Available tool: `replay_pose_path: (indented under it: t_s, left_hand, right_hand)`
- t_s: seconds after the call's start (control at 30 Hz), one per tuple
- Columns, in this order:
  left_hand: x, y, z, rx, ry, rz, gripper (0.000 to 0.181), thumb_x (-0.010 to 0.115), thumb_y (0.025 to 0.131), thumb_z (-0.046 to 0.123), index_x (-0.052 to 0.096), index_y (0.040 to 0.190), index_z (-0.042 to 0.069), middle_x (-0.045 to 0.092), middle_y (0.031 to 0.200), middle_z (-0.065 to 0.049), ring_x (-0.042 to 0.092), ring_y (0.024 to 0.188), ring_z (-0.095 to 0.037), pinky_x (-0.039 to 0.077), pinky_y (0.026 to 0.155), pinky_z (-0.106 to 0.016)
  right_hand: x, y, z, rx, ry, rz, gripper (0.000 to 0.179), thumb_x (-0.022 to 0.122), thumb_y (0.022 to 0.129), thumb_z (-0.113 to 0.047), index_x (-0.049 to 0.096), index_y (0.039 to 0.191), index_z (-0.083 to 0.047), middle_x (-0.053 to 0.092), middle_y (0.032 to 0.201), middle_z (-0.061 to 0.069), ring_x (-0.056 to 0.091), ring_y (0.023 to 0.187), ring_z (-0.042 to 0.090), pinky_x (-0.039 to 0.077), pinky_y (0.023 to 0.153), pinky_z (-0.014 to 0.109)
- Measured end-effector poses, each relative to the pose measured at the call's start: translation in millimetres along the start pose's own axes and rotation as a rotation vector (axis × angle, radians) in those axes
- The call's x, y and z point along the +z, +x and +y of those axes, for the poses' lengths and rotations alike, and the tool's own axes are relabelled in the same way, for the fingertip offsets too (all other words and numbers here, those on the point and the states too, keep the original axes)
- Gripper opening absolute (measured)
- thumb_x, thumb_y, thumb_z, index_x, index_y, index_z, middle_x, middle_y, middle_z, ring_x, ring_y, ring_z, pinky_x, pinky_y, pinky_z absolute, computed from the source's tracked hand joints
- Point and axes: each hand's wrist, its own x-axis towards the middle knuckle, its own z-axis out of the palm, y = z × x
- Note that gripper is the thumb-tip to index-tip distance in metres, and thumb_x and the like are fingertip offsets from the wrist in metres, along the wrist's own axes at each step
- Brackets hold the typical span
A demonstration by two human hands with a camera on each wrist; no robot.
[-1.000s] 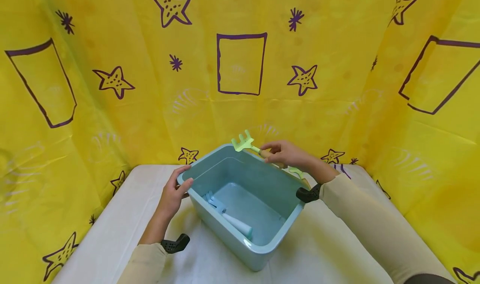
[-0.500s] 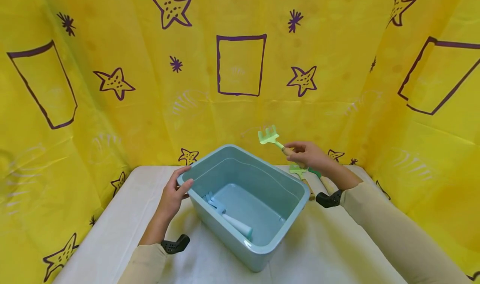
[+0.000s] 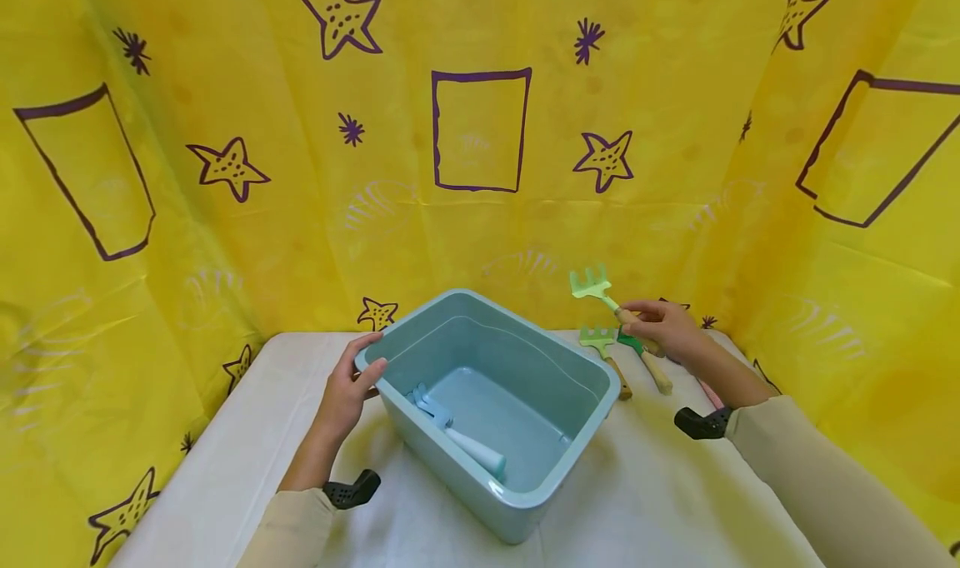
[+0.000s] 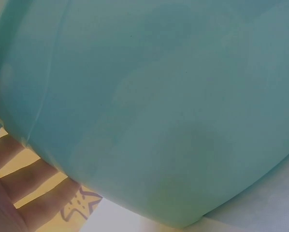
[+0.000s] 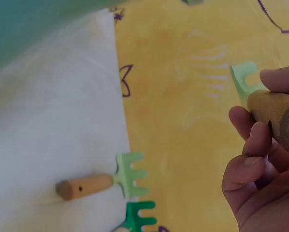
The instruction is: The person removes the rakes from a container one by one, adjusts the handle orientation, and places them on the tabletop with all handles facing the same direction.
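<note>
My left hand (image 3: 348, 385) grips the left corner of a blue-green plastic tub (image 3: 487, 489), thumb over the rim and fingers outside. Inside the tub lies a blue hand rake (image 3: 472, 447) with a pale handle. In the left wrist view the tub's outer wall (image 4: 159, 96) fills most of the picture beside my fingers (image 4: 33, 179). Right of the tub, my right hand (image 3: 667, 328) holds a light green hand rake (image 3: 592, 285) by its wooden handle, tines pointing up and left. In the right wrist view the handle (image 5: 275, 113) sits between thumb and fingers.
A second light green rake (image 3: 607, 353) and a dark green tool (image 3: 647, 361) with a wooden handle lie on the white table (image 3: 652, 485), right of the tub. Something pink (image 3: 710, 395) shows under the right forearm. A yellow patterned curtain (image 3: 480, 235) surrounds the table.
My right hand has carried the light green rake from over the tub's far rim to the right, above the other tools. My left hand and the tub have stayed put.
</note>
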Motion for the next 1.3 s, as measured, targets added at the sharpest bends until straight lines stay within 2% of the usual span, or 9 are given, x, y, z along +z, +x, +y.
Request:
replay_pose_path:
  t_s: [0.1,0.17,0.37,0.53,0.77,0.9,1.07,1.3]
  left_hand:
    - [0.1,-0.1,1.5,-0.002,0.005,-0.003,0.051,0.053,0.100,0.033,0.036,0.147,0.025,0.035,0.151,-0.012,0.045,0.126,-0.044,0.047,0.093,-0.057]
    - [0.0,-0.3,3.8,-0.008,0.007,-0.007,0.051,0.053,0.100,0.032,0.036,0.147,0.024,0.035,0.151,-0.013,0.045,0.126,-0.044,0.047,0.093,-0.057]
    - [0.0,-1.2,11.1,-0.032,0.002,-0.017,0.050,0.051,0.101,0.026,0.035,0.147,0.018,0.033,0.152,-0.015,0.044,0.127,-0.046,0.045,0.094,-0.058]
    - [0.7,-0.2,7.3,-0.029,0.000,-0.015,0.050,0.052,0.101,0.030,0.035,0.147,0.022,0.033,0.152,-0.013,0.044,0.127,-0.044,0.045,0.094,-0.058]
    - [0.8,2.0,0.9,0.015,0.005,-0.001,0.048,0.052,0.100,0.032,0.038,0.146,0.026,0.037,0.150,-0.012,0.046,0.125,-0.044,0.047,0.091,-0.058]
    - [1.1,2.0,1.4,0.018,0.008,0.000,0.047,0.052,0.101,0.032,0.038,0.145,0.025,0.038,0.149,-0.013,0.047,0.124,-0.044,0.048,0.090,-0.058]
    - [1.9,1.9,2.6,0.008,0.009,-0.003,0.047,0.052,0.101,0.032,0.038,0.146,0.025,0.037,0.149,-0.013,0.046,0.124,-0.044,0.047,0.091,-0.058]
    - [1.0,-0.5,2.9,-0.009,0.003,-0.004,0.051,0.053,0.100,0.035,0.036,0.147,0.026,0.035,0.151,-0.011,0.044,0.127,-0.043,0.046,0.093,-0.058]
  right_hand:
    - [-7,-7.1,12,0.004,0.009,0.031,0.054,0.065,0.094,-0.024,0.048,0.138,0.003,0.054,0.118,0.026,0.052,0.082,0.025,0.050,0.061,0.028]
    - [-11,-11.9,21,-0.003,-0.007,0.048,0.054,0.064,0.095,-0.025,0.047,0.138,0.003,0.054,0.118,0.025,0.053,0.082,0.023,0.051,0.062,0.027]
    - [-22,-25.4,45,0.027,-0.059,0.092,0.059,0.059,0.098,-0.030,0.041,0.142,0.005,0.049,0.125,0.026,0.054,0.091,0.025,0.053,0.070,0.026]
    - [-29,-33.4,63,0.071,-0.022,0.139,0.061,0.062,0.097,-0.029,0.041,0.141,0.008,0.051,0.115,0.022,0.052,0.082,0.022,0.051,0.062,0.026]
    - [-41,-46.0,91,0.131,-0.081,0.216,0.061,0.061,0.096,-0.035,0.046,0.136,0.009,0.057,0.102,0.013,0.052,0.076,0.022,0.051,0.059,0.026]
    - [-47,-52.7,108,0.176,-0.130,0.227,0.064,0.061,0.096,-0.038,0.045,0.135,0.011,0.057,0.103,0.017,0.051,0.080,0.022,0.049,0.060,0.027]
    - [-57,-61.7,131,0.219,-0.139,0.219,0.066,0.057,0.098,-0.039,0.042,0.134,0.014,0.061,0.106,0.021,0.054,0.080,0.024,0.050,0.063,0.031]
    - [-67,-70.6,154,0.245,-0.068,0.233,0.066,0.058,0.098,-0.034,0.036,0.132,0.018,0.062,0.090,0.009,0.054,0.068,0.019,0.051,0.059,0.029]
